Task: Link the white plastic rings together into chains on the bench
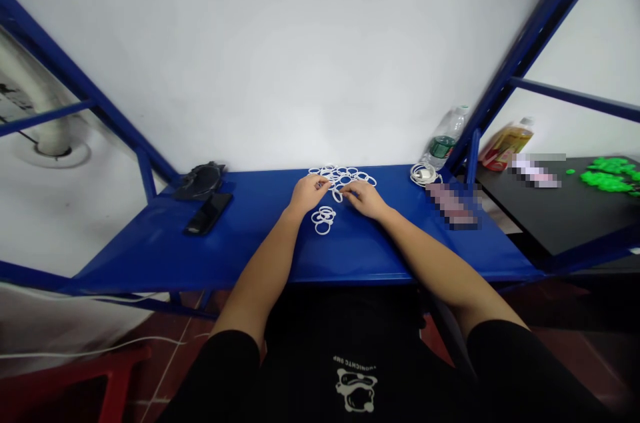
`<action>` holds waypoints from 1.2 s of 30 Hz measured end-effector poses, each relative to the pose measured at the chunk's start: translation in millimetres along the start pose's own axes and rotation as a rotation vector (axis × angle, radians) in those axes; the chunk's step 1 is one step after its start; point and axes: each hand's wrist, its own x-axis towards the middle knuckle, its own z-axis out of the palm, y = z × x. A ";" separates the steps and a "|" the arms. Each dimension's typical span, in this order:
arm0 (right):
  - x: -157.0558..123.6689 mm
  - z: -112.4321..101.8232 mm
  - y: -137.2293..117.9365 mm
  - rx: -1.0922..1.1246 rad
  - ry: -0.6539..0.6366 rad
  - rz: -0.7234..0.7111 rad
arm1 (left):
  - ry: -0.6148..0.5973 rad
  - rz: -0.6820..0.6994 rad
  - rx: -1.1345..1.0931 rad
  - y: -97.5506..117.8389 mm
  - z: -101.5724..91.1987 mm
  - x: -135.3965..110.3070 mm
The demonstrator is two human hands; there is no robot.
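White rings lie in a loose spread at the back of the blue table, just beyond my hands. My left hand is at the left front of this spread, fingers pinched together; whether a ring is between them is too small to tell. A single white ring stands tilted between my two hands, at the fingertips of my right hand, which is closed on it in a pinch. Nearer to me, a small cluster of white rings lies overlapping on the table, some with a small tab.
On the blue table a black phone and a dark flat object lie left. At right are a coiled white cable, a plastic bottle and a blurred-out item. Green pieces lie on a black table.
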 end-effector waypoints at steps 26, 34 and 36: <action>0.1 14.2 16.3 -0.231 -0.187 0.116 | -0.208 -0.118 -0.042 -18.3 15.6 -2.1; -0.4 14.1 18.5 -0.235 -0.175 0.152 | -0.171 -0.059 -0.080 -17.2 14.6 -2.0; -0.9 12.1 15.1 -0.200 -0.091 0.122 | -0.153 0.000 -0.037 -12.2 13.0 -1.8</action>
